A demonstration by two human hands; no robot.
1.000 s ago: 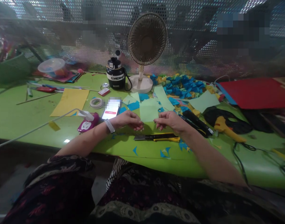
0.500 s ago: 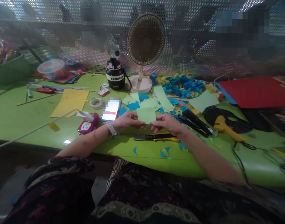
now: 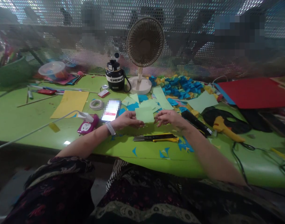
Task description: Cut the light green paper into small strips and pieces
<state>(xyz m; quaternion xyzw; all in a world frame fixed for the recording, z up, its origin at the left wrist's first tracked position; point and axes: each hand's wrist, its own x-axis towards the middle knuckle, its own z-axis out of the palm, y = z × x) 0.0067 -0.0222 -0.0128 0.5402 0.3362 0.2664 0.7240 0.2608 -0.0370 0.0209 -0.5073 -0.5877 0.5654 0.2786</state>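
Note:
A small light green paper square point(image 3: 144, 114) is held just above the green table point(image 3: 21, 118) between both hands. My left hand point(image 3: 127, 119) pinches its left lower edge, and a white band sits on that wrist. My right hand point(image 3: 168, 117) pinches the right lower edge with curled fingers. Directly in front of the hands lies a yellow and black utility knife point(image 3: 157, 137). Several blue paper scraps point(image 3: 164, 153) are scattered near the table's front edge.
Behind the hands lie more light green sheets point(image 3: 162, 98), a phone point(image 3: 111, 110), a tape roll point(image 3: 96, 104), a black jug point(image 3: 115, 76) and a desk fan point(image 3: 143, 53). A yellow glue gun point(image 3: 223, 127) and red card point(image 3: 254, 91) lie right; yellow paper point(image 3: 70, 102) left.
The green paper went from a taller sheet to a shorter, smaller square between my hands. Both hands drew closer together and slightly away from me.

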